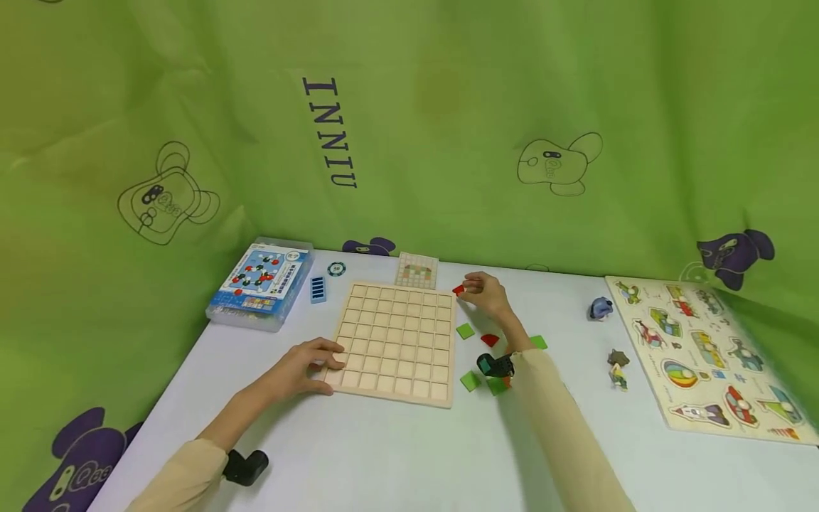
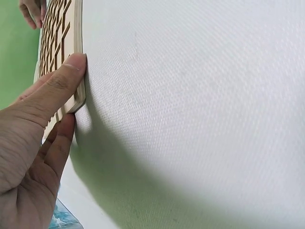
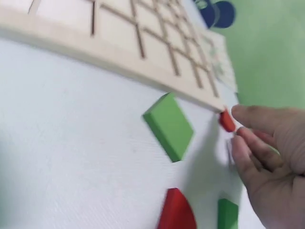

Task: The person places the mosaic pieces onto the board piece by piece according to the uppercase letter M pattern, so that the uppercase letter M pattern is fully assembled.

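Note:
A square wooden grid board [image 1: 397, 343] lies on the white table. My left hand [image 1: 301, 368] grips its near left corner. In the left wrist view, the thumb [image 2: 71, 67] presses one edge and the other fingers lie round the corner. Beyond the board's far right corner, my right hand [image 1: 488, 293] pinches a small red piece [image 1: 458, 290] at its fingertips. The right wrist view shows that red piece [image 3: 227, 121] close to the board's corner, with the fingers partly beside it. Below this hand lie a green square piece [image 1: 465, 331] and a red quarter-round piece [image 1: 489, 340].
More green pieces [image 1: 470, 381] lie under the right forearm. A pattern card [image 1: 417, 271] stands behind the board. A boxed set [image 1: 261, 284], a blue tile [image 1: 318, 289] and a round chip [image 1: 336, 269] sit left. At right are two figurines [image 1: 601, 308] and a picture puzzle board [image 1: 710, 355].

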Demonstrator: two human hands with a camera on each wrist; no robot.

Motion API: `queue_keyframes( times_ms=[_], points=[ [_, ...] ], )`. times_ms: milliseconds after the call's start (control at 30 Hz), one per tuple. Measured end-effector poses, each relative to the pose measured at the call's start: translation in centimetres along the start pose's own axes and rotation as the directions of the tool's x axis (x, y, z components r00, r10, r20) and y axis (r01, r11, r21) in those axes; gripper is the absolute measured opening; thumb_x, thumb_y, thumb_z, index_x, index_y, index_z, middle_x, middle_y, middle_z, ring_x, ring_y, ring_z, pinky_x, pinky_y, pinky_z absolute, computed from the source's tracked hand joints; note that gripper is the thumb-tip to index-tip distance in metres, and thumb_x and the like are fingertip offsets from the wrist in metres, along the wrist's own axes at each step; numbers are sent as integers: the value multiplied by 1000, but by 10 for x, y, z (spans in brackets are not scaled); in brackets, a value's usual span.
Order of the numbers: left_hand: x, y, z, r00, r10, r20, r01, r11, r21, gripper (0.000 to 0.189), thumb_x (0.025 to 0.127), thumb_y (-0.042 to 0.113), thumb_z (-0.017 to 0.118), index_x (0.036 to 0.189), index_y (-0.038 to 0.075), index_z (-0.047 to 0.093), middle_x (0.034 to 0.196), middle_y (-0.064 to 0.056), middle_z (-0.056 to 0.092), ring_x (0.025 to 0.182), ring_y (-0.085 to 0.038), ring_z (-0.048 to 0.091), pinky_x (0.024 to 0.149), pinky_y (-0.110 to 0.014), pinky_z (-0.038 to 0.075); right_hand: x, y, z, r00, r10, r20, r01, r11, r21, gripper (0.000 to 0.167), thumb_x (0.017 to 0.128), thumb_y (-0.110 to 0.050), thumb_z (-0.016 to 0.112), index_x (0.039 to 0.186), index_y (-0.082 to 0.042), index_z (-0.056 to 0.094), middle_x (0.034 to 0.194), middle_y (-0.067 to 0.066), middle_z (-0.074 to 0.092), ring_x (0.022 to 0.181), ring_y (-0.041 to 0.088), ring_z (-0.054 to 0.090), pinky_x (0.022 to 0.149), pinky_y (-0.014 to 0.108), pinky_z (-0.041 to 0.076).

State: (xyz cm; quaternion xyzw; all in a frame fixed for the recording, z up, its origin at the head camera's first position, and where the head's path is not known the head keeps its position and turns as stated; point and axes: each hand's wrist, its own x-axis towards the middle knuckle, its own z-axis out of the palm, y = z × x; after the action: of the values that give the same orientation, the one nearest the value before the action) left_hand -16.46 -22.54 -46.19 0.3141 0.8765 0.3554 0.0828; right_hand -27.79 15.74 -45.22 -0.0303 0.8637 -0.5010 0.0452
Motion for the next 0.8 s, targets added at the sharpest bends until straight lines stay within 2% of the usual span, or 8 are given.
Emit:
queue_keyframes(
  times_ms=[100,200,267,367,500,600,700,800],
  points=[
    [0,-1,1,1000,12,5,-12,1000,-7,34,70,10,83,101,6,71,124,-18,56,113,-39,53,83,-34,52,4,6,4,997,-39,-64,33,995,-92,39,85,4,67,122,11,55,116,26,62,105,36,60,88,40,49],
    [0,0,2,1000,5,8,-5,1000,-11,34,70,9,83,102,6,71,125,-18,56,115,-39,52,84,-34,51,7,10,0,990,-91,-104,72,982,-176,28,87,10,60,115,10,60,107,24,66,99,36,62,86,42,50],
    [0,0,1,1000,-9,3,9,1000,-6,34,70,9,83,102,7,71,126,-17,56,116,-38,52,86,-34,51,8,12,-5,985,-120,-122,93,974,-208,27,87,13,55,113,10,61,104,24,67,97,37,61,85,44,49],
    [-1,1,-1,1000,-14,-9,14,1000,-7,34,69,8,83,100,6,71,125,-18,56,116,-40,51,86,-36,51,8,13,-10,987,-119,-112,94,974,-204,28,87,13,56,115,10,60,106,24,67,97,37,61,86,45,48],
    [-2,2,-3,1000,4,-16,-5,1000,-12,33,69,9,83,99,5,71,123,-20,56,114,-42,52,85,-37,52,9,13,-5,989,-132,-69,117,976,-186,33,84,1,70,115,8,61,107,23,66,95,35,61,84,42,49],
    [-2,3,-2,1000,12,-19,-12,1000,-15,34,69,9,83,100,4,71,123,-21,56,113,-42,52,85,-37,52,10,11,3,982,-161,-100,139,971,-196,33,82,-4,75,110,8,63,102,23,67,89,34,60,77,39,49],
    [-1,3,-1,1000,13,-22,-14,1000,-20,34,69,8,83,100,4,71,123,-20,56,113,-42,52,85,-36,52,10,11,5,975,-173,-138,145,970,-197,28,82,-1,73,106,9,64,98,24,67,86,34,60,74,38,48],
    [0,4,-1,999,31,-22,-31,999,-16,33,70,11,83,100,5,71,123,-21,56,113,-43,52,85,-35,52,9,13,-2,979,-167,-119,144,973,-180,27,83,7,68,109,10,63,102,25,67,90,34,62,78,39,50]
  ],
)
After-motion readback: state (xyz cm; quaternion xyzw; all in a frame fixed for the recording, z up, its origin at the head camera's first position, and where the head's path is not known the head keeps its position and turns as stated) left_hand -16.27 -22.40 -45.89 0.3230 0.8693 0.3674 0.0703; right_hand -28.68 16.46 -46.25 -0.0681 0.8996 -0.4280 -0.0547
